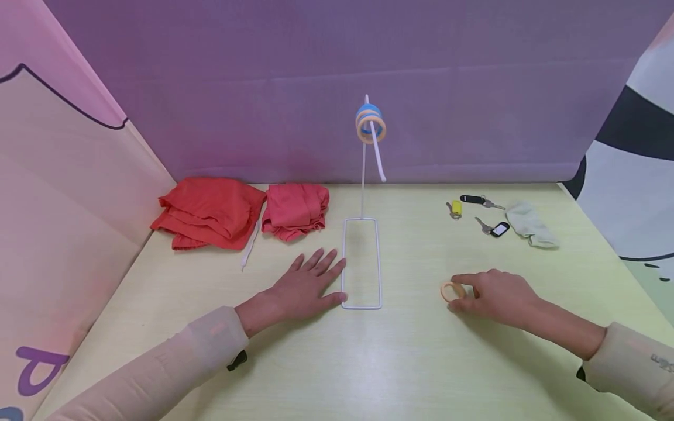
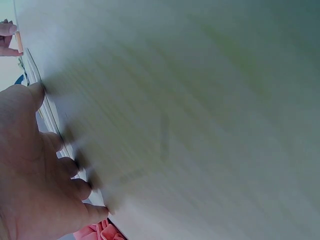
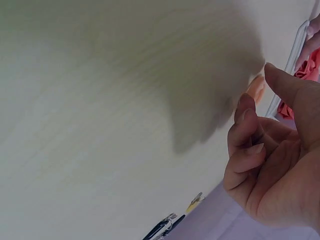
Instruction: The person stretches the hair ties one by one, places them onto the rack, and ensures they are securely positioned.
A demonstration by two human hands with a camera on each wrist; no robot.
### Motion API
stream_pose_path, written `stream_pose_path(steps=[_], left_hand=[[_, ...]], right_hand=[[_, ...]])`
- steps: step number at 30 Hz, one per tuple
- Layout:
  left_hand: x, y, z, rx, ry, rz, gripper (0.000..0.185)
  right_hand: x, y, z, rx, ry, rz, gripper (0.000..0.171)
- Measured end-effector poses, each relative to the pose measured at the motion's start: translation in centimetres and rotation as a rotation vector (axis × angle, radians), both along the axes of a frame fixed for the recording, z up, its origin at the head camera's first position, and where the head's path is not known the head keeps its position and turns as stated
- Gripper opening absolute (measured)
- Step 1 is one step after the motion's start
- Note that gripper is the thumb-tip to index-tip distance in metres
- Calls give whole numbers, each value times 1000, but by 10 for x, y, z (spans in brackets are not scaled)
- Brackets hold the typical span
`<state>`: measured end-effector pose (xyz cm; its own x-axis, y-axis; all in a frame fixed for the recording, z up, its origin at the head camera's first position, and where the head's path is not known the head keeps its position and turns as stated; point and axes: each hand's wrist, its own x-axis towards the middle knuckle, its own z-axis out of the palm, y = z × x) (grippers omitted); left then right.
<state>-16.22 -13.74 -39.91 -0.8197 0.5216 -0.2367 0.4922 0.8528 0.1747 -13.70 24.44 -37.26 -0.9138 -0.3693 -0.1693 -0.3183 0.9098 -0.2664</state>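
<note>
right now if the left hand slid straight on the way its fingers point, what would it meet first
The left hand lies flat, fingers aimed up and right, so it would probably meet the white wire stand's base first; its fingertips look nearly against that rail already.

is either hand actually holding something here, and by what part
The right hand pinches the orange ring at its right rim as it lies on the table. The left hand holds nothing; it rests flat beside the white wire stand.

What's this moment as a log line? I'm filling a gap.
left hand: flat, steadying wire stand | right hand: pinching orange ring on table
</note>
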Motion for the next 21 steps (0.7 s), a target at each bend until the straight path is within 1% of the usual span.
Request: stream_pose_path(steps=[4, 11, 14, 16, 18, 19, 21], left_hand=[[0, 0, 0, -2, 0, -2, 78], [1, 0, 2, 5, 1, -7, 78], [1, 0, 1, 2, -3, -4, 78], [1, 0, 1, -1, -4, -2, 78], [0, 0, 1, -3, -4, -1, 78], [0, 0, 1, -5, -4, -2, 78], [0, 0, 1, -9, -4, -2, 78]], right_hand=[[1, 0, -3, -7, 40, 21, 45], [2, 0, -8, -38, 126, 47, 28], [2, -1, -8, -51, 171, 54, 25], [1, -3, -3, -57, 209, 57, 26], [1, -6, 7, -64, 270, 67, 27], [1, -8, 15, -76, 309, 77, 28], [1, -14, 32, -117, 426, 108, 28]])
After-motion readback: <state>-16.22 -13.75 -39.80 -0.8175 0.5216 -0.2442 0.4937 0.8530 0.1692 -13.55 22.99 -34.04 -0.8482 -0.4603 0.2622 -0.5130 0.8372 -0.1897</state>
